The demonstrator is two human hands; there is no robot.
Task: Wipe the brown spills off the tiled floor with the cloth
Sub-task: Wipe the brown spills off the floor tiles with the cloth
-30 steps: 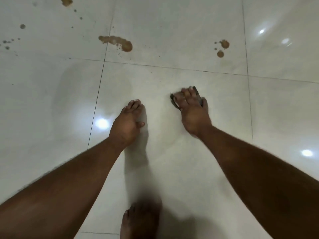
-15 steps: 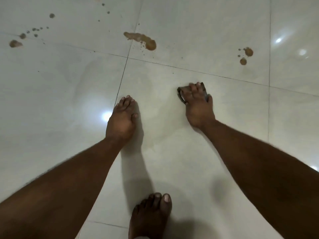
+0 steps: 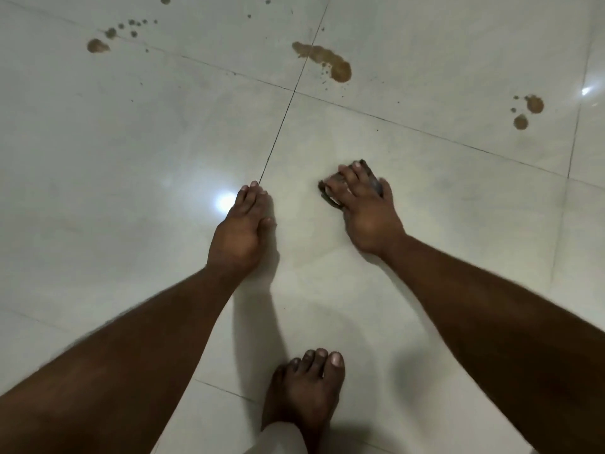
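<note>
The right hand (image 3: pixel 366 208) presses a small dark cloth (image 3: pixel 371 178) flat against the tiled floor (image 3: pixel 131 158), fingers spread over it so only its edges peek out; whether the fingers curl round the fabric cannot be told. The left hand (image 3: pixel 244 224) lies relaxed with straight fingers on the floor beside a grout line, holding nothing and seemingly bracing the body. Compared with a second ago, both hands sit farther forward on the tile and the view has shifted so the spills appear closer and lower in the picture, while a bare foot (image 3: pixel 307 391) has come fully into view near the bottom edge. That suggests the person is creeping toward the mess rather than scrubbing. The long brown streak (image 3: pixel 327 60) across the grout line, the pair of blots (image 3: pixel 530 109) to the right and the scatter of drops (image 3: pixel 104 39) at far left all remain unwiped, well apart from the cloth, so the wiping appears barely begun here.
</note>
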